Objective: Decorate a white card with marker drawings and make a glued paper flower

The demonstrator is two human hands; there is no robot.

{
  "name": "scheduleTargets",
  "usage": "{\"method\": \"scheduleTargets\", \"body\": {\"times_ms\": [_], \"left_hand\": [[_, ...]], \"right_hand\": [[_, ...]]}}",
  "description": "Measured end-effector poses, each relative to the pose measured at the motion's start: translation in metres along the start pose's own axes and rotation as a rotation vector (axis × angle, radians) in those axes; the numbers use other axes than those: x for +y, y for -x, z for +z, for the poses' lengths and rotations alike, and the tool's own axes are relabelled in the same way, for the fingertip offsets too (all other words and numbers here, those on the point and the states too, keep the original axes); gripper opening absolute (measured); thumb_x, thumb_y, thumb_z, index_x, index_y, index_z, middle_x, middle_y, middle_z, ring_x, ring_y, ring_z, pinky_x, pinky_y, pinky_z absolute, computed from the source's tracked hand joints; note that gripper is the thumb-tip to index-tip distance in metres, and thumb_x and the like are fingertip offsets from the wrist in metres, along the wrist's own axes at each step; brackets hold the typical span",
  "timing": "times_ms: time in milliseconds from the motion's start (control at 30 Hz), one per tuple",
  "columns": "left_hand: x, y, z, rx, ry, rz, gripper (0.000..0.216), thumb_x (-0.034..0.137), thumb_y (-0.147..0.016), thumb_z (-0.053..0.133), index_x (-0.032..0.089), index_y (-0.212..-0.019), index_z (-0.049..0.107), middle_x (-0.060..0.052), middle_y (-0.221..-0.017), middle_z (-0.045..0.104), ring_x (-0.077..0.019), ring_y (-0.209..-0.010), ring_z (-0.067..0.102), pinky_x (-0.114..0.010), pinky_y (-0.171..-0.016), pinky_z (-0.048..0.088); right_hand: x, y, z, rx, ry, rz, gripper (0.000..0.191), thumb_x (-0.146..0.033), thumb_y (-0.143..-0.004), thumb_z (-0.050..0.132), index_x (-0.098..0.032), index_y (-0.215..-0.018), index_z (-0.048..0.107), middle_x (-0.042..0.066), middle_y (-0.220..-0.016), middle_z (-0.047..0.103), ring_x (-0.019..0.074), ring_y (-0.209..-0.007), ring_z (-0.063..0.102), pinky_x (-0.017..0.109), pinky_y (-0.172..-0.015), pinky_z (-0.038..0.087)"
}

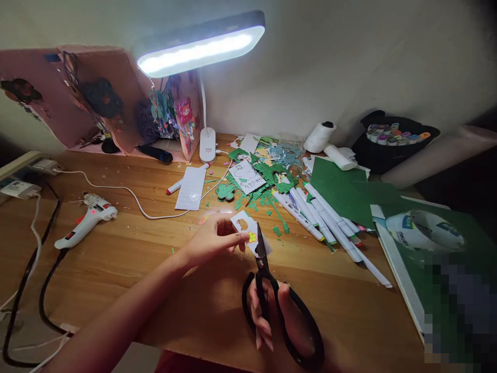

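White paper scrap [244,227], bearing a small yellow flower [252,237], sits pinched between the thumb and fingertips of the left hand [212,241], which are closed on its edge. Just right of those fingertips, black scissors [272,298] bite into the scrap, blades nearly shut. The right hand [267,316] grips them, fingers threaded through the handles, above the wooden desk [155,259].

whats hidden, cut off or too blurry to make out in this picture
1. Head view: the small white paper piece in the left hand is partly covered by that hand and by the black-handled scissors; its print is too small to read.
2. The right hand is cut off at the bottom edge.
3. A pixelated block hides the lower corner of the green sheet.
4. The white round object on it is blurred.
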State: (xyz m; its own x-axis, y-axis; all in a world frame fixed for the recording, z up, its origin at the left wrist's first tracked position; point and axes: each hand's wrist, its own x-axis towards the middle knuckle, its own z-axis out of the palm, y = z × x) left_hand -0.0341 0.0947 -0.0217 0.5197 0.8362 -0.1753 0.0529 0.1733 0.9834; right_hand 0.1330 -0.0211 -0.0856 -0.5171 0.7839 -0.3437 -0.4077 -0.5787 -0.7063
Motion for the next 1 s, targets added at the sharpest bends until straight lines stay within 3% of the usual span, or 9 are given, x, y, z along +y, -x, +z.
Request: {"method": "scheduleTargets", "body": {"times_ms": [200,333,433,567,667,767,867,1000], "left_hand": [[0.003,0.0,-0.004,-0.053,0.019,0.013,0.029,0.039,-0.072,0.067,0.013,-0.066,0.055,0.001,-0.057,0.056,-0.008,-0.049,0.05,-0.018,-0.045,0.038],[0.002,0.001,-0.005,-0.084,0.03,0.005,0.03,0.039,-0.072,0.067,0.013,-0.064,0.055,0.002,-0.054,0.053,-0.0074,-0.047,0.049,-0.017,-0.044,0.037],[0.002,0.001,-0.005,-0.097,0.037,0.0,0.03,0.04,-0.072,0.067,0.013,-0.065,0.056,0.002,-0.054,0.054,-0.0076,-0.046,0.049,-0.017,-0.044,0.037],[0.002,0.001,-0.005,-0.088,0.056,0.001,0.028,0.038,-0.072,0.067,0.013,-0.065,0.056,0.002,-0.053,0.054,-0.0077,-0.046,0.049,-0.018,-0.045,0.037],[0.002,0.002,-0.005,-0.081,0.068,-0.006,0.027,0.037,-0.071,0.067,0.014,-0.065,0.056,0.002,-0.053,0.054,-0.0084,-0.047,0.049,-0.018,-0.045,0.037],[0.001,0.002,-0.006,-0.088,0.091,-0.008,0.025,0.035,-0.072,0.067,0.014,-0.066,0.056,0.002,-0.054,0.054,-0.0082,-0.048,0.049,-0.019,-0.047,0.037],[0.0,0.001,-0.006,-0.084,0.124,0.009,0.021,0.031,-0.072,0.066,0.014,-0.066,0.056,0.002,-0.056,0.054,-0.0072,-0.048,0.048,-0.018,-0.047,0.036],[0.0,0.0,-0.005,-0.071,0.136,0.004,0.019,0.03,-0.071,0.065,0.014,-0.068,0.056,0.002,-0.058,0.054,-0.0074,-0.048,0.047,-0.019,-0.047,0.036]], "right_hand": [[-0.008,0.008,0.005,0.024,-0.061,0.098,0.057,-0.073,-0.072,0.047,-0.018,-0.086,0.056,-0.002,-0.063,0.052,0.0103,-0.05,0.048,0.024,-0.05,0.043],[-0.008,0.009,0.008,-0.013,-0.062,0.093,0.059,-0.075,-0.07,0.046,-0.018,-0.083,0.053,-0.006,-0.053,0.045,0.0062,-0.04,0.04,0.02,-0.043,0.037],[-0.009,0.008,0.004,-0.056,-0.044,0.091,0.055,-0.071,-0.073,0.048,-0.017,-0.082,0.055,-0.006,-0.054,0.047,0.0066,-0.042,0.043,0.02,-0.045,0.04],[-0.012,0.009,-0.001,-0.079,-0.013,0.07,0.036,-0.048,-0.086,0.052,-0.014,-0.094,0.058,0.0,-0.076,0.06,0.0104,-0.059,0.057,0.025,-0.057,0.049],[-0.015,0.01,0.001,-0.074,0.008,0.067,0.026,-0.033,-0.09,0.05,-0.014,-0.106,0.056,0.005,-0.098,0.061,0.0138,-0.076,0.06,0.031,-0.065,0.052],[-0.018,0.01,0.006,-0.062,0.029,0.067,0.038,-0.05,-0.087,0.049,-0.015,-0.098,0.057,0.001,-0.078,0.06,0.0109,-0.061,0.056,0.026,-0.057,0.048],[-0.019,0.008,0.012,-0.054,0.054,0.05,0.058,-0.075,-0.07,0.046,-0.018,-0.084,0.052,-0.007,-0.051,0.045,0.0071,-0.041,0.04,0.022,-0.044,0.038],[-0.023,0.004,0.016,-0.055,0.097,0.036,0.064,-0.083,-0.06,0.046,-0.021,-0.075,0.046,-0.009,-0.045,0.037,0.0063,-0.036,0.031,0.023,-0.039,0.03]]}}
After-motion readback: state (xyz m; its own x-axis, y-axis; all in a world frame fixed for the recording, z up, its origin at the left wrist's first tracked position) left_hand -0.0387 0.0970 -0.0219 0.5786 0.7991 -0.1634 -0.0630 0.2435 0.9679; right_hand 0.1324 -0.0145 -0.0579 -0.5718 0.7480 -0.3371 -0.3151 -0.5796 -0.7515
